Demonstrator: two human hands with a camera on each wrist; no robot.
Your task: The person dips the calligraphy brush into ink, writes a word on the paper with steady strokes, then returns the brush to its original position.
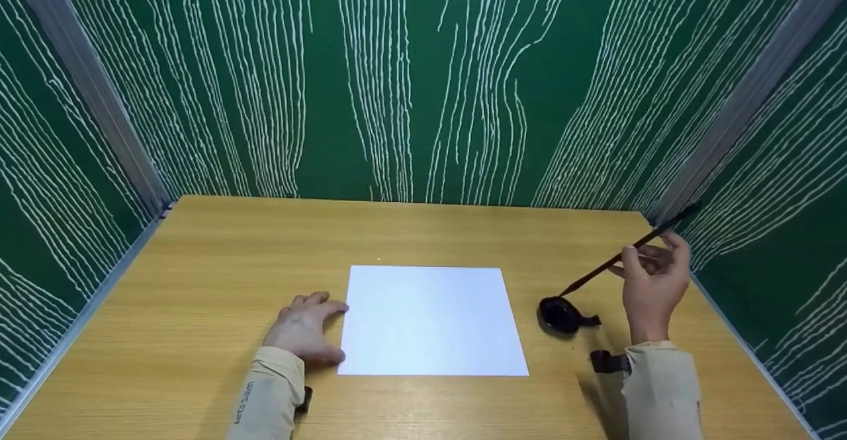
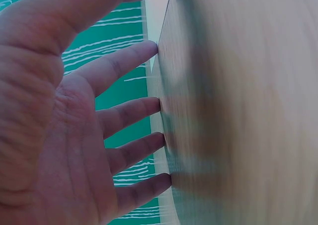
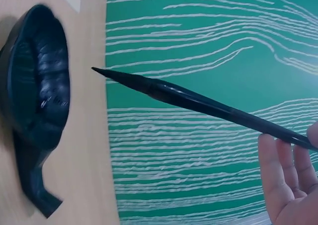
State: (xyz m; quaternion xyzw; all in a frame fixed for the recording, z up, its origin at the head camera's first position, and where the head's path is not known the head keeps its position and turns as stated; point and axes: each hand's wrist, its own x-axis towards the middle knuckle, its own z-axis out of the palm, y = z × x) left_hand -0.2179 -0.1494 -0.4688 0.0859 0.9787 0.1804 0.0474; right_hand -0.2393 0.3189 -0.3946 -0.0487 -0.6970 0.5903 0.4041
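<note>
My right hand [image 1: 655, 288] pinches a dark writing brush [image 1: 609, 264] partway along its handle, the shaft slanting down to the left. In the right wrist view the pointed black tip of the brush [image 3: 124, 78] is apart from the small black ink dish [image 3: 39, 76], beside and above its rim. That ink dish [image 1: 559, 315] has a short curved handle and sits right of the white paper [image 1: 433, 321]. My left hand [image 1: 304, 327] rests with spread fingers at the paper's left edge, thumb and index finger on it. Its fingertips [image 2: 154, 104] touch the table in the left wrist view.
The wooden table [image 1: 265, 241] carries the paper near its middle. Green panels [image 1: 437, 83] with white wavy lines stand behind it and on both sides, joined by grey posts [image 1: 748, 83]. A dark wrist camera [image 1: 609, 362] juts out beside the right sleeve.
</note>
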